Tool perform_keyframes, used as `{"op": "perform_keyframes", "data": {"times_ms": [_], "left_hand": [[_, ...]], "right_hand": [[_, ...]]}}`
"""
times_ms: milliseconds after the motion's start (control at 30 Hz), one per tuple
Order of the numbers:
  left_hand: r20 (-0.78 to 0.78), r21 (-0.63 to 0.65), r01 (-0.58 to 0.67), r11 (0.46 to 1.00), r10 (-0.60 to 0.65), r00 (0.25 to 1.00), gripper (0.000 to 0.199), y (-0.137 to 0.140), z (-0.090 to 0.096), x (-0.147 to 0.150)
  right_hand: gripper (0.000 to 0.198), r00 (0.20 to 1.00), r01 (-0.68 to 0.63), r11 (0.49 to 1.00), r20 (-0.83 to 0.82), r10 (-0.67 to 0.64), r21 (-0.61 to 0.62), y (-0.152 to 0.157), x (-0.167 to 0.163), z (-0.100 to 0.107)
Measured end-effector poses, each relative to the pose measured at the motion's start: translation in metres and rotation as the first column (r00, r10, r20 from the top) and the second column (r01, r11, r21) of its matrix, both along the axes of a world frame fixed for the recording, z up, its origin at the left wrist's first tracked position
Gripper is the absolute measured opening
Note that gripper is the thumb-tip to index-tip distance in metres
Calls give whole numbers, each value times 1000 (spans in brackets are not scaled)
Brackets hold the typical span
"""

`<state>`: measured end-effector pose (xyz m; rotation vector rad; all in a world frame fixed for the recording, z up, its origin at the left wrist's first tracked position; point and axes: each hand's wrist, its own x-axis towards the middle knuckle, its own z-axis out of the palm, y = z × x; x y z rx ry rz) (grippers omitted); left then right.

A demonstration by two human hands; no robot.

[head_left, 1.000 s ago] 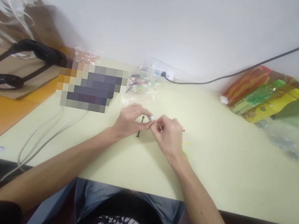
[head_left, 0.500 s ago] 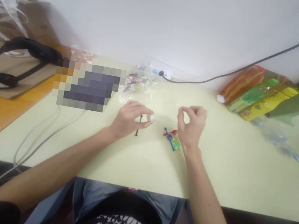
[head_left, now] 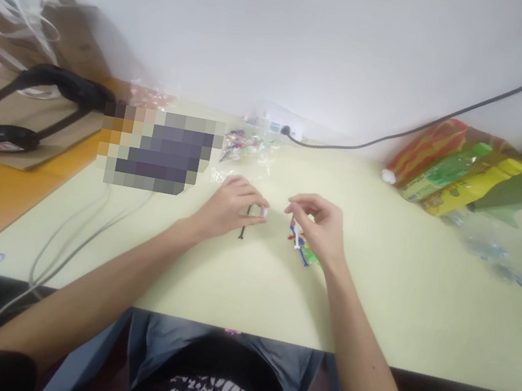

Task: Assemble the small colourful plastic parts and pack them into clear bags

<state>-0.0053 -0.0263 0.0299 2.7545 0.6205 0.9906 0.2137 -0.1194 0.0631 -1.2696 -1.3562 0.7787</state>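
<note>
My left hand (head_left: 228, 210) is closed in a pinch, with a small white piece (head_left: 265, 212) between thumb and fingertips. Just below those fingers is a thin black rod (head_left: 244, 225) with a flared end, partly covered by the hand. Across a small gap, my right hand (head_left: 319, 226) pinches a white rod (head_left: 297, 237) with a flared lower end, which points down. Behind and under that hand lie small blue, red and green plastic pieces (head_left: 311, 256) on the table, partly hidden.
A clear bag of coloured pieces (head_left: 244, 145) lies at the back of the pale table (head_left: 400, 294). A blurred-out device (head_left: 162, 151) with cables and a black headset-like frame (head_left: 19, 105) are at left. Green (head_left: 447, 171) and yellow bottle-shaped packs (head_left: 477, 186) and crumpled plastic (head_left: 488, 249) are at right.
My right hand has moved left and slightly down, closer to my left hand, and the white rod now shows beneath its fingers. My left hand still pinches the white piece.
</note>
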Motion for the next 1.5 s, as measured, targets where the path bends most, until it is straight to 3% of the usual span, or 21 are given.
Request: {"op": "perform_keyframes", "data": {"times_ms": [200, 300, 433, 500, 633, 833, 867, 1000, 1233, 1367, 1500], "left_hand": [[-50, -39, -5, 999, 3, 999, 13, -3, -1, -1], [-64, -69, -8, 998, 4, 998, 12, -5, -2, 0], [-102, -95, -19, 995, 9, 995, 11, -5, -5, 1], [-119, -109, -25, 994, 12, 993, 14, -4, -7, 1], [-130, -123, -21, 992, 5, 992, 17, -1, -9, -1], [-128, -131, 17, 991, -34, 991, 15, 0, -6, -3], [-129, -133, 37, 990, -54, 990, 14, 0, -5, -3], [-163, -130, 90, 987, -111, 980, 10, -1, -4, -5], [-196, -134, 66, 989, -91, 976, 10, 2, -4, -8], [-192, -137, 78, 988, -104, 976, 13, 2, -4, -8], [-193, -144, 78, 987, -106, 975, 14, 2, -4, -8]], "right_hand": [[33, 964, 4, 1000, 264, 0, -16, 0, -5, -14], [15, 885, 49, 999, 464, -40, -7, 2, -10, -21], [22, 745, 106, 991, 654, -134, 83, 7, -17, -26], [24, 719, 113, 993, 685, -113, 45, 12, -19, -26], [16, 809, 94, 978, 587, 35, -188, 26, -19, -26], [9, 831, 96, 934, 545, 115, -343, 43, -14, -29], [6, 843, 95, 930, 525, 114, -355, 44, -15, -29], [23, 869, 42, 937, 475, 138, -348, 46, -17, -28], [18, 832, 29, 945, 531, 158, -327, 44, -18, -20], [15, 902, -29, 914, 383, 197, -404, 39, -15, -13], [30, 948, -48, 881, 256, 188, -471, 37, -11, -6]]}}
